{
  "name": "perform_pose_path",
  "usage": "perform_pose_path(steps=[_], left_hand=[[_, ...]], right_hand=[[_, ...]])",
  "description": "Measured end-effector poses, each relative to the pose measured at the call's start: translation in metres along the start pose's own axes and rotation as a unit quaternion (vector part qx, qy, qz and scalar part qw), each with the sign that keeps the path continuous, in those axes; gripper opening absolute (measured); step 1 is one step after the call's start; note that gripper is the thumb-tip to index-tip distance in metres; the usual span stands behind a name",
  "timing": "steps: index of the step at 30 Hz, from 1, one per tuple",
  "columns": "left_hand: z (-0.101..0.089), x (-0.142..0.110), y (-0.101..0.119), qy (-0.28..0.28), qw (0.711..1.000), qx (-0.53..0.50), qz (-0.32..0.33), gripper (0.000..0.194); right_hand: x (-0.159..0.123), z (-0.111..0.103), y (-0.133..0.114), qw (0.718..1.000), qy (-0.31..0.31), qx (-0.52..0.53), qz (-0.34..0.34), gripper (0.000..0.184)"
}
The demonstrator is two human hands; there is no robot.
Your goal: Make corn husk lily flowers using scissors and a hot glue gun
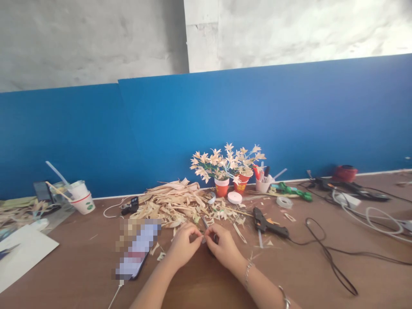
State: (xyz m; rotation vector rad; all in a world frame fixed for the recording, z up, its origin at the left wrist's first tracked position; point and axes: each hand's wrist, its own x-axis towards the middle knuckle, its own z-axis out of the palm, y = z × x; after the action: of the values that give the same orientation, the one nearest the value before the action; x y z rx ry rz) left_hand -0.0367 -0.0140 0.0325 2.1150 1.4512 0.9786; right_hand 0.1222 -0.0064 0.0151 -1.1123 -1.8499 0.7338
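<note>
My left hand [184, 245] and my right hand [222, 245] meet just above the table, in front of a heap of dry, pale husk strips [174, 201]. Thumb and fingers of each hand are pinched together, fingertips almost touching. A tiny pale bit shows between them, too small to name. Partly hidden by my right hand lies a metal tool with a dark handle, perhaps scissors [205, 222]. Small husk scraps [222, 211] are scattered beyond my fingers. Behind them stand husk flowers [214, 161] in red paper cups [222, 189].
A black glue gun [270, 225] lies right of my hands, its cord [328, 253] trailing right. A phone [138, 251] on a cable lies left. A white cup [83, 203], tape roll [284, 202], white disc [234, 198] and power strip [347, 200] surround the workspace. A blue partition [206, 116] rises behind.
</note>
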Motion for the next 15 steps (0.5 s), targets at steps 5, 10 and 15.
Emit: perform_pose_path(steps=[5,10,15], left_hand=[[-0.001,-0.001,0.003,0.012,0.999,0.033,0.02,0.012],[0.006,-0.003,0.008,0.051,0.992,0.113,0.013,0.012],[0.016,-0.003,0.009,0.077,0.987,0.138,-0.009,0.012]], right_hand=[[0.0,-0.001,-0.001,1.0,-0.017,-0.022,-0.008,0.013],[-0.003,0.0,-0.007,0.995,0.011,-0.1,0.004,0.012],[-0.005,0.005,-0.009,0.984,0.048,-0.168,0.03,0.011]])
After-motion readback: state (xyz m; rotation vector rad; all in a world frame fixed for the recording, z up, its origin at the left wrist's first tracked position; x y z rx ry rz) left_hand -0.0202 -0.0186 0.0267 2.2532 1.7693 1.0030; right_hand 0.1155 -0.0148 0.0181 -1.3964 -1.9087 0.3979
